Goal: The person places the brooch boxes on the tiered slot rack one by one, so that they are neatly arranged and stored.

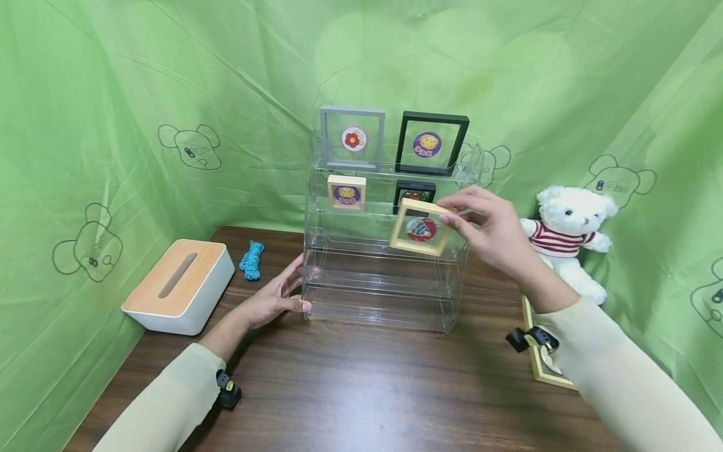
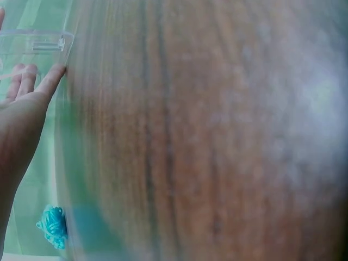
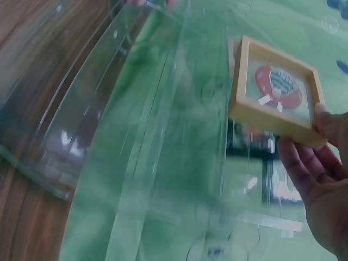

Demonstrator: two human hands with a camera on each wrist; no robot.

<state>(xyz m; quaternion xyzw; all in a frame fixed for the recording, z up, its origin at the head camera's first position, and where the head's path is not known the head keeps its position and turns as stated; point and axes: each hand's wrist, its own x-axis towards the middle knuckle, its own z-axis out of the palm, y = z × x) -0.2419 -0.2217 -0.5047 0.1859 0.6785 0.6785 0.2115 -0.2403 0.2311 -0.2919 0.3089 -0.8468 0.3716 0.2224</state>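
My right hand (image 1: 488,229) pinches the right edge of a light-yellow square frame (image 1: 397,229) between thumb and fingers. A round red disc with a striped figure sits in its clear window. The frame is tilted in front of the shelves of a clear acrylic display rack (image 1: 369,302). At the rack's lower left side, my left hand (image 1: 270,306) holds it, thumb at the front edge. On the top tier stand a grey frame (image 1: 324,138) and a black frame (image 1: 400,143). Below are a small cream frame (image 1: 347,180) and a small black frame (image 1: 415,185), partly hidden by the held one.
A white tissue box with a wooden lid (image 1: 209,254) stands left, beside a bundle of blue cord (image 1: 251,260). On the right sits a white teddy bear (image 1: 573,242) in a striped top. Another yellow frame (image 1: 542,375) lies partly under my right forearm. Green cloth surrounds the table.
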